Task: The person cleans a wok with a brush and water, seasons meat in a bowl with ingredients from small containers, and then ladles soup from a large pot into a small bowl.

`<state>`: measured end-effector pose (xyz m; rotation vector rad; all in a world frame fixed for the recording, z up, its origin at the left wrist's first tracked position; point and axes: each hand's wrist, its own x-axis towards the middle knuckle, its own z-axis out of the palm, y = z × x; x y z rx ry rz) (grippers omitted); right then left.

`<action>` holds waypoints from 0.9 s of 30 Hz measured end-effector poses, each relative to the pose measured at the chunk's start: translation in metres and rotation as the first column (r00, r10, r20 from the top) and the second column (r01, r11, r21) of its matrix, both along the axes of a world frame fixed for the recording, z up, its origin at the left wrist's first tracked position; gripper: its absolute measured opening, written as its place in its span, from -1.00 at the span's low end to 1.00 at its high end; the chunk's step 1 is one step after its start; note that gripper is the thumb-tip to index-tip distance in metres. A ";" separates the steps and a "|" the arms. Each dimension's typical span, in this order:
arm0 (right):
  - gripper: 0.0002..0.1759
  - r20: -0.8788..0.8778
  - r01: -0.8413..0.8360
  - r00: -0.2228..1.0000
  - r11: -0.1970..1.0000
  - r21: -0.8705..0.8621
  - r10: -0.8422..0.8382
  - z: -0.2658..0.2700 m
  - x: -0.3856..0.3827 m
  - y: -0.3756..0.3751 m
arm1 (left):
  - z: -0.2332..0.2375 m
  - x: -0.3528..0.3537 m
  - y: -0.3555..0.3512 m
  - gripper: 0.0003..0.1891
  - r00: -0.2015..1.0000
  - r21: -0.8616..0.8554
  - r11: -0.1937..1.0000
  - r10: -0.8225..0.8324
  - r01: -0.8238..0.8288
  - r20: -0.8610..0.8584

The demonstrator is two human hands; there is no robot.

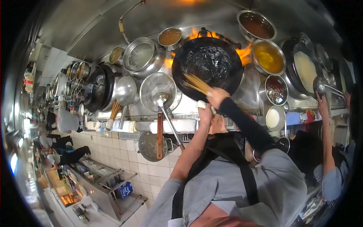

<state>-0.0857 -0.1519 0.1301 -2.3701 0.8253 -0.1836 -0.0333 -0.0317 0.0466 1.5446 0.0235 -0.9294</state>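
A large black wok (208, 64) sits over the burner, with orange flames rising around its far rim and sides. Its inside looks dark, wet and shiny. My right hand (218, 97), at the end of a black sleeve, is closed around a bamboo wok brush (197, 84) whose bristles reach over the wok's near left side. Just below it, my left hand (205, 113) is closed on a folded white cloth (202, 104) at the wok's near rim. Whether a handle lies under the cloth is hidden.
Left of the wok are a wire strainer (147, 90), a ladle (161, 97), a perforated skimmer (126, 90) and a steel pot (139, 55). On the right stand bowls of yellow oil (269, 56) and dark sauce (276, 90). A co-worker's hand (321, 104) holds another ladle (319, 85).
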 end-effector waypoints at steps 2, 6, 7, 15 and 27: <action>-0.75 -0.175 -0.114 0.979 0.993 -0.032 0.107 0.015 -0.056 -0.022 | 0.007 0.001 0.002 -0.81 1.000 -0.023 1.000 -0.021 0.021 -0.002; -0.60 -0.078 -0.244 0.964 0.963 0.111 0.253 0.057 -0.067 -0.079 | 0.016 0.002 0.002 -0.79 1.000 0.000 1.000 0.001 -0.001 -0.004; -0.59 -0.041 -0.306 0.949 0.942 0.135 0.314 0.040 -0.042 -0.089 | 0.014 0.003 0.001 -0.80 1.000 -0.007 1.000 0.007 -0.007 -0.005; -0.48 0.375 0.150 0.888 0.937 0.314 -0.268 -0.048 0.070 -0.028 | 0.024 0.001 -0.002 -0.88 0.998 0.043 0.997 0.062 -0.062 -0.003; -0.61 0.347 0.189 0.908 0.968 0.165 -0.236 -0.056 0.083 -0.062 | 0.014 -0.002 0.005 -0.79 1.000 0.017 1.000 0.023 -0.023 0.002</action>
